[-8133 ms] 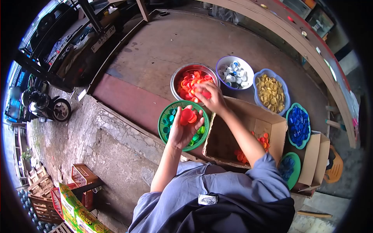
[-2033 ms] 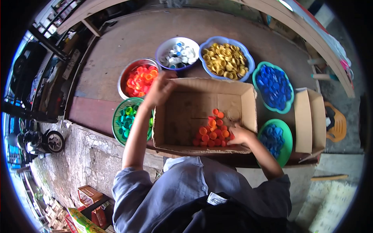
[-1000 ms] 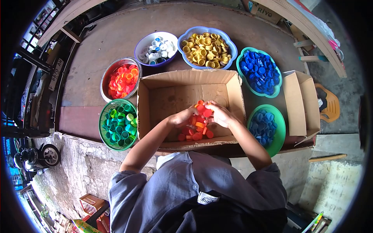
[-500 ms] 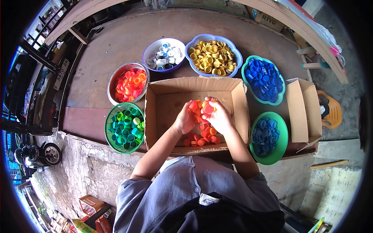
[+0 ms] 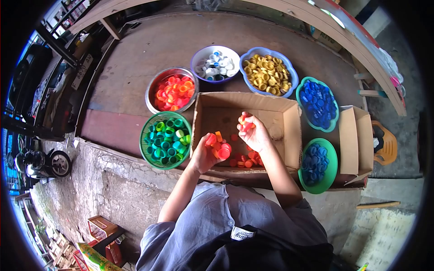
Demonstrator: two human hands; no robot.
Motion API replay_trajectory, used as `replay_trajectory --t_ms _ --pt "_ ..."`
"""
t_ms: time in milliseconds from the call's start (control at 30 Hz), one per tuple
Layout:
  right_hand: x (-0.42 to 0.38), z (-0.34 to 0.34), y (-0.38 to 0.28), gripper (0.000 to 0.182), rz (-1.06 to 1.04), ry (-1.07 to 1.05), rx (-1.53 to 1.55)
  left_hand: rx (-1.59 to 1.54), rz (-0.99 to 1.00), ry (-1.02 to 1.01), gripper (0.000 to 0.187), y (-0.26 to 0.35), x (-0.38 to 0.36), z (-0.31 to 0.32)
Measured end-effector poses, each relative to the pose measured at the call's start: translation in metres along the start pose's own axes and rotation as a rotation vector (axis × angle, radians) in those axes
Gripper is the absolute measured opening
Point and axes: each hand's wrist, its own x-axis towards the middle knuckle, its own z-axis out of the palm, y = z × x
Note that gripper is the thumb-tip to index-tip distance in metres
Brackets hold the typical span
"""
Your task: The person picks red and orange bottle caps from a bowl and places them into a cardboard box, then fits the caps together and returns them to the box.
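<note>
My left hand [image 5: 204, 155] is cupped round several red and orange bottle caps [image 5: 223, 152] above the left front of a cardboard box [image 5: 285, 108]. Higher over the box, my right hand [image 5: 255, 135] pinches a few more red and orange caps [image 5: 245, 123] in its fingers. More red caps [image 5: 246, 160] lie on the floor of the box near its front wall. Just left of the box stand a metal bowl [image 5: 148, 97] of red and orange caps and a green basket [image 5: 145, 151] of green caps, the basket nearest my left hand.
Behind the box are a white-purple bowl [image 5: 193, 61] of white caps and a lavender basin [image 5: 293, 74] of yellow caps. To the right stand a teal basket [image 5: 337, 115] and a green bowl [image 5: 333, 165] with blue caps, beside another cardboard box [image 5: 357, 140]. A wooden beam [image 5: 361, 49] crosses the back right.
My hands have moved apart: the left came left and nearer with its caps, while the right stays over the box, holding its own. The view has turned, shifting the containers rightward.
</note>
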Motion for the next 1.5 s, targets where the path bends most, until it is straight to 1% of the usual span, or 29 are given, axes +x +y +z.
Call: replay_trajectory --t_ms 100,133,233,300,333,367,400,433,467,500,567,633,733,833,867,967,1100,1200,1233,1267,1300,1333,1467,1500 --pt "0.033 0.026 0.014 0.019 0.055 -0.091 -0.050 -0.038 0.005 0.030 0.047 0.011 -0.023 -0.007" --pt "0.049 0.034 0.019 0.022 0.057 -0.141 -0.097 -0.043 0.017 0.041 0.048 0.015 -0.030 -0.010" --pt "0.103 0.069 0.034 0.020 0.041 -0.167 -0.222 -0.036 0.056 0.041 0.049 0.030 -0.049 -0.017" --pt "0.148 0.091 0.043 0.019 0.053 -0.093 -0.313 -0.026 0.078 0.023 0.048 0.040 -0.058 -0.024" --pt "0.165 0.105 0.048 0.015 0.024 -0.027 -0.390 -0.022 0.090 0.009 0.048 0.046 -0.060 -0.028" --pt "0.180 0.114 0.051 0.013 -0.008 -0.008 -0.569 -0.020 0.100 -0.005 0.048 0.051 -0.062 -0.032" --pt "0.196 0.116 0.056 0.014 -0.050 -0.055 -0.764 -0.022 0.112 -0.030 0.047 0.057 -0.063 -0.037" --pt "0.211 0.118 0.062 0.014 -0.093 -0.104 -0.959 -0.019 0.121 -0.004 0.047 0.063 -0.065 -0.039" --pt "0.224 0.118 0.066 0.017 -0.123 -0.092 -1.183 -0.019 0.129 0.023 0.046 0.069 -0.068 -0.041" --pt "0.229 0.121 0.067 0.016 -0.101 -0.097 -1.285 -0.020 0.134 0.053 0.046 0.074 -0.071 -0.042" --pt "0.239 0.126 0.068 0.015 -0.053 -0.089 -1.294 -0.062 0.144 0.081 0.045 0.086 -0.074 -0.045" --pt "0.247 0.128 0.065 0.013 0.011 -0.132 -1.176 -0.112 0.148 0.073 0.045 0.095 -0.072 -0.056" --pt "0.255 0.126 0.064 0.011 0.052 -0.144 -1.104 -0.095 0.166 0.024 0.045 0.107 -0.070 -0.067" --pt "0.273 0.121 0.068 0.008 -0.021 -0.137 -1.139 -0.114 0.180 0.018 0.045 0.119 -0.063 -0.075" --pt "0.287 0.108 0.072 0.011 -0.098 -0.232 -1.100 -0.114 0.186 0.023 0.044 0.122 -0.061 -0.076" --pt "0.283 0.110 0.078 0.010 -0.161 -0.276 -0.966 -0.122 0.203 0.044 0.044 0.129 -0.056 -0.076" --pt "0.275 0.114 0.073 0.009 -0.115 -0.375 -0.837 -0.132 0.205 0.034 0.044 0.135 -0.045 -0.080" --pt "0.279 0.113 0.070 0.008 -0.170 -0.410 -0.862 -0.147 0.207 -0.005 0.044 0.140 -0.039 -0.083" --pt "0.281 0.113 0.068 0.007 -0.197 -0.404 -0.884 -0.154 0.209 -0.025 0.044 0.142 -0.037 -0.082" --pt "0.283 0.113 0.068 0.006 -0.222 -0.398 -0.905 -0.132 0.231 0.035 0.043 0.144 -0.035 -0.081" --pt "0.282 0.116 0.068 0.006 -0.247 -0.392 -0.926 -0.134 0.239 0.041 0.044 0.148 -0.034 -0.077" --pt "0.280 0.118 0.067 0.007 -0.204 -0.349 -0.884 -0.136 0.247 0.050 0.045 0.152 -0.033 -0.073" --pt "0.275 0.123 0.059 0.007 -0.154 -0.301 -0.840 -0.121 0.291 0.056 0.044 0.163 -0.027 -0.069" --pt "0.277 0.121 0.057 0.010 -0.164 -0.305 -0.892 -0.114 0.300 0.058 0.044 0.165 -0.026 -0.068"
